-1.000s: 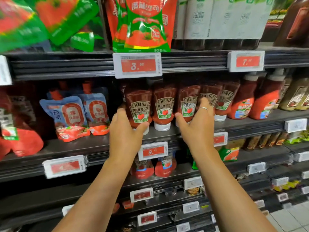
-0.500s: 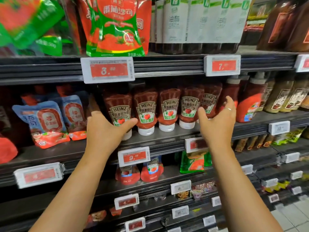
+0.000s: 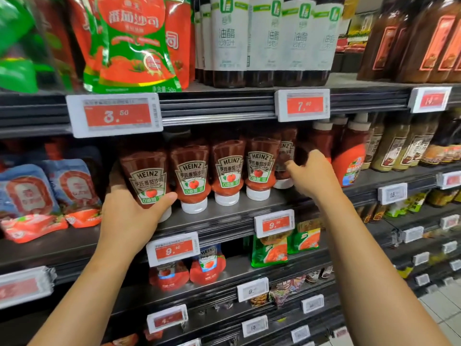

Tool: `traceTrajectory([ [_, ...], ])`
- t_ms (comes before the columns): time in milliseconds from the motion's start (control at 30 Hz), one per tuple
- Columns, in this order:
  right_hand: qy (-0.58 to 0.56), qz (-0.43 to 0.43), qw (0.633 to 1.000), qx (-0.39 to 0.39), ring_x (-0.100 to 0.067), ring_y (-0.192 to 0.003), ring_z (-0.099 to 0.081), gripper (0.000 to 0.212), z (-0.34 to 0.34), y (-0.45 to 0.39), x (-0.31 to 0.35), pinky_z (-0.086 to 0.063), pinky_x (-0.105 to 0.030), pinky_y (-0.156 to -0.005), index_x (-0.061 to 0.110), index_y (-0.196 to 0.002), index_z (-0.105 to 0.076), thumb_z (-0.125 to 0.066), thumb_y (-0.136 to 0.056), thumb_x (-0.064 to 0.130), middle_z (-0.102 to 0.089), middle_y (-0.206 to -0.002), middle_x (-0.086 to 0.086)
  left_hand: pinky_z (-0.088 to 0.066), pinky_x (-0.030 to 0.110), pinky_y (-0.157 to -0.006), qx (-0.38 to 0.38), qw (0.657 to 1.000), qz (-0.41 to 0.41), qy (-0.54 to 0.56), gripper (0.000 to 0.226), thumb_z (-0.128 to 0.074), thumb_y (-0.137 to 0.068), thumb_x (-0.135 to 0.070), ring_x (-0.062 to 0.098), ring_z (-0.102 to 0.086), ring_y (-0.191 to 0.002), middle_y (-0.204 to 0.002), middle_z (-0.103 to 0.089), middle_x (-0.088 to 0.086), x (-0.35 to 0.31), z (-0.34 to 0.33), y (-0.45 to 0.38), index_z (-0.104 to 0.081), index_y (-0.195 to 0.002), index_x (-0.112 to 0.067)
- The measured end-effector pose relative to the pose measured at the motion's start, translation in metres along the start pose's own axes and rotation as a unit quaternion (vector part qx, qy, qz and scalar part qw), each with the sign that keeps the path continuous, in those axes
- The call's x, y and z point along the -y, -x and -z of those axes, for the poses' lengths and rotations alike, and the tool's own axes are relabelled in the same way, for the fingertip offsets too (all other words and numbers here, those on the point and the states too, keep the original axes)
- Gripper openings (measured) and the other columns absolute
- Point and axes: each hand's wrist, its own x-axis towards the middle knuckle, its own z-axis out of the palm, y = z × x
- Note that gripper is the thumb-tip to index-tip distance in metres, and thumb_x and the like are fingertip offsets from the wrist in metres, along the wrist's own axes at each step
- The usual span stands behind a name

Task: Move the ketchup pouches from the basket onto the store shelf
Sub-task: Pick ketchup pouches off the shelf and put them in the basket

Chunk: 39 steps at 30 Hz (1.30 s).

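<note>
**Both hands on the ketchup row**

Hands first: my left hand (image 3: 129, 218) wraps the leftmost Heinz pouch (image 3: 147, 178) low in the centre-left of the frame, thumb across its front and fingers behind. My right hand (image 3: 311, 176) reaches to the right end of the row, fingers curled around the fifth pouch (image 3: 285, 158), which is turned sideways and half hidden.

All five pouches stand cap-down on the middle shelf (image 3: 224, 216), long axis upright, side by side across the centre of the frame. No basket is in view, so I cannot say whether more remain.

Judging from this, the row is being squared up. The sideways pouch lies directly ahead of my right hand, so that hand is the nearer one to turn it label-forward.
</note>
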Motion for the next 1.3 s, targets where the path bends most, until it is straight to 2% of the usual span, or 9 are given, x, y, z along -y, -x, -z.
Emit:
traceTrajectory([
  [133,-0.097,-0.035,0.988,0.119,-0.017,-0.034,-0.054,0.026,-0.008,-0.006,0.005,-0.038,-0.022,-0.034,-0.004,-0.09,-0.06,-0.052,-0.097,0.02,-0.064,-0.047,-0.001,-0.051,0.038,-0.071,0.004,1.0,0.005,-0.011,0.086,-0.082,-0.059,-0.066,0.026,-0.063,-0.094,-0.102,-0.063,-0.001,0.003,0.0,0.0,-0.04,-0.124,-0.027],
  [367,-0.153,-0.013,0.981,0.118,-0.018,-0.034,-0.054,0.02,-0.005,-0.001,-0.011,-0.036,-0.022,-0.033,0.011,-0.096,-0.049,-0.055,-0.099,0.03,-0.059,-0.046,0.001,-0.045,0.027,-0.059,-0.012,1.0,0.013,-0.006,0.089,-0.067,-0.048,-0.086,0.016,-0.058,-0.074,-0.082,-0.054,-0.022,0.006,0.0,-0.002,-0.042,-0.115,-0.033],
  [533,-0.179,0.031,0.964,0.193,-0.019,-0.038,-0.054,0.026,0.008,0.003,-0.024,-0.038,-0.024,-0.035,0.013,-0.095,-0.043,-0.051,-0.103,0.037,-0.051,-0.048,0.005,-0.037,0.017,-0.055,-0.014,1.0,-0.016,-0.009,0.059,-0.074,-0.058,-0.073,-0.005,-0.047,-0.065,-0.075,-0.048,-0.027,-0.004,0.0,0.003,-0.037,-0.095,-0.044],
  [667,-0.171,0.039,0.954,0.245,-0.018,-0.039,-0.051,0.029,0.018,-0.001,-0.023,-0.037,-0.026,-0.037,0.012,-0.101,-0.044,-0.051,-0.104,0.04,-0.052,-0.051,0.001,-0.039,0.022,-0.055,0.004,1.0,-0.015,-0.014,0.053,-0.082,-0.066,-0.059,0.012,-0.054,-0.068,-0.075,-0.051,-0.02,-0.007,0.001,0.004,-0.038,-0.083,-0.035],
  [833,-0.179,0.05,0.978,0.093,-0.018,-0.05,-0.065,0.05,0.019,0.024,-0.024,-0.051,-0.032,-0.052,0.025,-0.129,-0.036,-0.065,-0.094,0.045,-0.069,-0.066,-0.004,-0.037,0.018,-0.055,-0.007,1.0,-0.018,-0.01,0.049,-0.087,-0.069,-0.046,-0.003,-0.048,-0.062,-0.068,-0.051,-0.02,-0.014,0.001,0.007,-0.04,-0.072,-0.031],
  [933,-0.175,0.092,0.979,-0.053,-0.005,-0.059,-0.064,0.057,0.005,0.054,-0.007,-0.055,-0.027,-0.064,0.044,-0.115,-0.049,-0.076,-0.069,0.067,-0.066,-0.077,0.008,-0.035,0.016,-0.054,-0.014,0.999,-0.028,-0.01,0.045,-0.088,-0.07,-0.039,-0.005,-0.047,-0.06,-0.06,-0.05,-0.023,-0.017,0.001,0.008,-0.044,-0.064,-0.034],
  [1000,-0.099,0.119,0.986,-0.053,-0.005,-0.067,-0.062,0.068,-0.014,0.067,0.008,-0.053,-0.023,-0.061,0.039,-0.111,-0.05,-0.076,-0.061,0.075,-0.063,-0.087,0.012,-0.035,0.017,-0.052,-0.008,1.0,-0.023,-0.013,0.041,-0.087,-0.071,-0.041,-0.003,-0.049,-0.059,-0.06,-0.051,-0.022,-0.017,0.001,0.007,-0.048,-0.062,-0.033],
  [1133,-0.048,0.123,0.987,-0.096,-0.015,-0.073,-0.06,0.041,-0.03,0.066,0.016,-0.052,-0.034,-0.07,0.021,-0.095,-0.055,-0.076,-0.081,0.053,-0.061,-0.077,0.007,-0.034,0.017,-0.05,-0.002,1.0,-0.021,-0.022,0.04,-0.086,-0.071,-0.043,0.0,-0.052,-0.057,-0.059,-0.051,-0.023,-0.017,0.002,0.007,-0.05,-0.058,-0.032],
  [1300,-0.078,0.117,0.988,-0.065,-0.003,-0.065,-0.06,0.043,-0.029,0.054,0.005,-0.046,-0.015,-0.063,0.015,-0.116,-0.066,-0.072,-0.087,0.046,-0.067,-0.072,0.005,-0.035,0.017,-0.048,-0.004,1.0,-0.021,-0.011,0.043,-0.088,-0.069,-0.043,-0.003,-0.051,-0.056,-0.061,-0.052,-0.021,-0.017,0.004,0.008,-0.046,-0.062,-0.034],
])
